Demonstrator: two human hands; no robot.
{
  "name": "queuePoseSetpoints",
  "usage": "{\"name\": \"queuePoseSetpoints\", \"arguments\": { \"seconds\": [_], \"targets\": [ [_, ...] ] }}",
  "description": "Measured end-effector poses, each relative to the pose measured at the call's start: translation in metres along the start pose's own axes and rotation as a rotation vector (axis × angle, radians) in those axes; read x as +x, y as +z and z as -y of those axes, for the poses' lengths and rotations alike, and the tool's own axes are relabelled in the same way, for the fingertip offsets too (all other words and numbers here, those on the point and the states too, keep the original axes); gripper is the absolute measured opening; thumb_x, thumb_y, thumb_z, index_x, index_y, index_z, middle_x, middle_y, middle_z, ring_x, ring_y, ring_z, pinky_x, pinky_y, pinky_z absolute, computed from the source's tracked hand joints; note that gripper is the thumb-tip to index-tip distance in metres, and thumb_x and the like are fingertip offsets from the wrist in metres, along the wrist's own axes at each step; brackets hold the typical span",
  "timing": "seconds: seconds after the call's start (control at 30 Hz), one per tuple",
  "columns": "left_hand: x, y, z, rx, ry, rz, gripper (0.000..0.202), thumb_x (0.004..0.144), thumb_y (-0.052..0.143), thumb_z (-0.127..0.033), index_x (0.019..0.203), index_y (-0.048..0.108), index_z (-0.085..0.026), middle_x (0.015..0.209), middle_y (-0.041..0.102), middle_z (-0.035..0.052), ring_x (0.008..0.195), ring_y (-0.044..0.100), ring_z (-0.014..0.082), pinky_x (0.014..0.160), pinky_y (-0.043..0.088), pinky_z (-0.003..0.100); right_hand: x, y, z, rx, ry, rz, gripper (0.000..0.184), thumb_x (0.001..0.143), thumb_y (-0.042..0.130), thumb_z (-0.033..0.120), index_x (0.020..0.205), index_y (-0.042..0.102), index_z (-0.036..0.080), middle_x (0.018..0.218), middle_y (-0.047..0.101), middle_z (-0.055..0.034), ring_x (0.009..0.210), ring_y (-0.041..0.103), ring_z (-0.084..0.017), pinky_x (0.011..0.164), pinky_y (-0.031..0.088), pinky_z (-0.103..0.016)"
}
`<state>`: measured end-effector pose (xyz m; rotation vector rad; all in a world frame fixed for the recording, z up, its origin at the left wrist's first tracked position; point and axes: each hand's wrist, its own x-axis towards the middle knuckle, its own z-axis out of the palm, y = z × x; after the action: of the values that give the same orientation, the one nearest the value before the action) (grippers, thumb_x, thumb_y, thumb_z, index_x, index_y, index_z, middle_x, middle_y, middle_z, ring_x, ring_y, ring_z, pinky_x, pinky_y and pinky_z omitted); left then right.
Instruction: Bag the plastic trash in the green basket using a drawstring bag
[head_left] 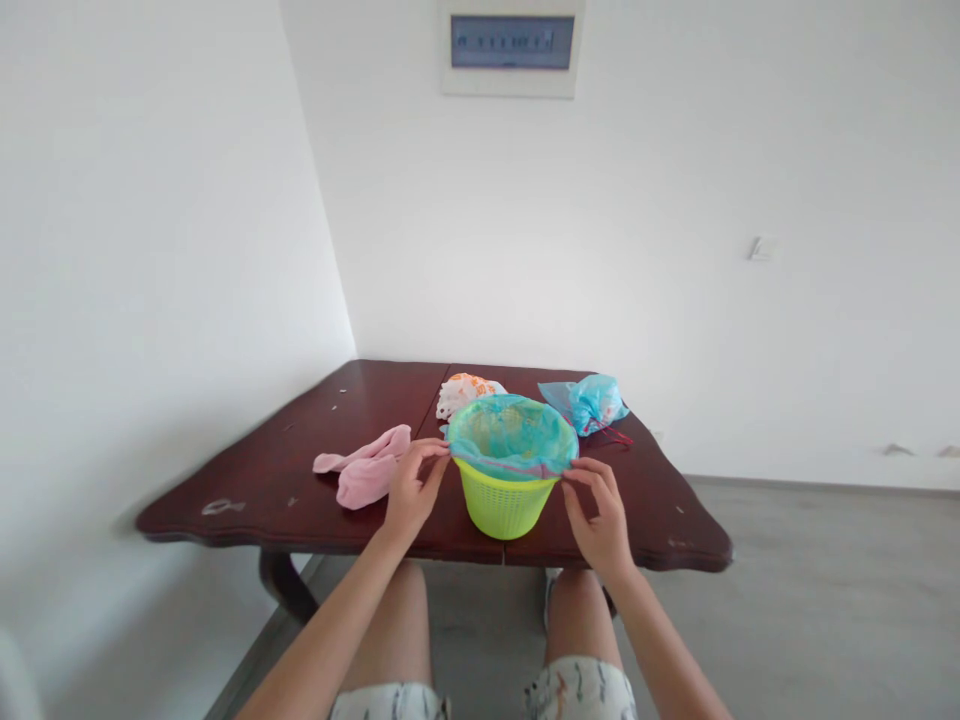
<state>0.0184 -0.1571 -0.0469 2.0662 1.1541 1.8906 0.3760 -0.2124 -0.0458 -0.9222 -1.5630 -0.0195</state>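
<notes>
A yellow-green plastic basket point(504, 507) stands upright near the front edge of the table. Lining it is a thin blue-green plastic bag point(517, 432), its edge folded over the rim, with a pinkish drawstring along the front. My left hand point(412, 487) pinches the bag's edge at the left side of the rim. On the opposite side, my right hand point(600, 515) has its thumb and fingers closed on the bag's edge at the right of the rim.
A dark red wooden table point(300, 520) carries a pink cloth point(369, 470) on the left. Behind the basket lies a white and orange plastic bag point(466, 392). A knotted blue bag point(596, 402) with red strings sits at the back right. Walls border the left and back.
</notes>
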Motion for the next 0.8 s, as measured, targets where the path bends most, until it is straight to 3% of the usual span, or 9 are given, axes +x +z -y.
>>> {"name": "queuePoseSetpoints", "arguments": {
  "seconds": [0.1,0.2,0.33,0.43,0.53,0.6,0.7,0.8],
  "targets": [
    [-0.012,0.004,0.005,0.026,-0.021,-0.06,0.01,0.123,0.065,-0.035,0.122,0.07,-0.026,0.123,0.083,0.0104,0.118,0.085,0.0275,0.103,0.076,0.047,-0.003,0.003,-0.005,-0.007,0.032,-0.005,0.011,0.117,0.072,0.026,0.124,0.079,0.03,0.123,0.082,-0.0108,0.116,0.081,-0.031,0.104,0.068,-0.053],
    [-0.023,0.003,0.004,0.061,-0.008,-0.031,0.008,0.121,0.068,-0.034,0.123,0.072,-0.026,0.119,0.084,0.0095,0.112,0.085,0.0285,0.1,0.076,0.048,-0.008,0.007,-0.012,-0.082,0.043,-0.009,0.017,0.114,0.079,0.032,0.131,0.079,0.032,0.119,0.087,-0.0082,0.116,0.081,-0.034,0.107,0.066,-0.057],
    [-0.036,-0.005,0.0,0.141,0.098,0.188,0.015,0.118,0.069,-0.025,0.12,0.082,-0.03,0.117,0.087,0.0073,0.111,0.084,0.0302,0.103,0.074,0.051,-0.017,0.011,-0.013,-0.114,0.03,0.024,0.027,0.116,0.076,0.03,0.142,0.079,0.033,0.113,0.088,-0.0064,0.106,0.083,-0.032,0.101,0.066,-0.055],
    [-0.042,-0.014,-0.007,0.202,0.193,0.313,0.022,0.118,0.065,-0.018,0.123,0.082,-0.031,0.117,0.087,0.0066,0.109,0.084,0.0292,0.102,0.073,0.05,-0.016,0.007,-0.009,-0.069,0.029,-0.016,0.021,0.116,0.074,0.025,0.134,0.082,0.032,0.114,0.087,-0.0072,0.103,0.084,-0.03,0.094,0.069,-0.049],
    [-0.036,-0.021,-0.022,0.213,0.223,0.169,0.016,0.117,0.07,-0.019,0.124,0.078,-0.029,0.119,0.085,0.0073,0.112,0.084,0.029,0.105,0.072,0.05,-0.008,0.001,-0.005,-0.032,0.015,-0.046,0.018,0.116,0.071,0.022,0.125,0.084,0.031,0.116,0.088,-0.0083,0.106,0.086,-0.03,0.095,0.072,-0.047],
    [-0.025,-0.022,-0.037,0.223,0.223,0.085,0.021,0.115,0.078,-0.024,0.135,0.075,-0.029,0.135,0.083,0.0106,0.128,0.081,0.0323,0.116,0.069,0.056,-0.003,-0.002,-0.002,-0.037,0.003,-0.024,0.017,0.117,0.07,0.023,0.123,0.084,0.031,0.115,0.088,-0.0088,0.106,0.087,-0.029,0.095,0.073,-0.046],
    [-0.004,-0.018,-0.056,0.254,0.206,0.228,0.045,0.114,0.085,-0.034,0.157,0.071,-0.031,0.163,0.075,0.0145,0.151,0.073,0.0378,0.129,0.062,0.065,-0.002,-0.003,0.0,-0.054,-0.02,0.038,0.018,0.118,0.069,0.025,0.121,0.085,0.031,0.118,0.087,-0.0105,0.107,0.087,-0.029,0.094,0.073,-0.047],
    [0.002,-0.01,-0.061,0.233,0.255,0.308,0.028,0.118,0.079,-0.031,0.146,0.079,-0.035,0.156,0.081,0.0104,0.14,0.08,0.0344,0.122,0.068,0.062,-0.01,-0.004,-0.002,-0.081,-0.049,0.134,0.022,0.118,0.067,0.023,0.122,0.087,0.032,0.124,0.087,-0.0113,0.107,0.085,-0.029,0.094,0.072,-0.047]
  ]
}}
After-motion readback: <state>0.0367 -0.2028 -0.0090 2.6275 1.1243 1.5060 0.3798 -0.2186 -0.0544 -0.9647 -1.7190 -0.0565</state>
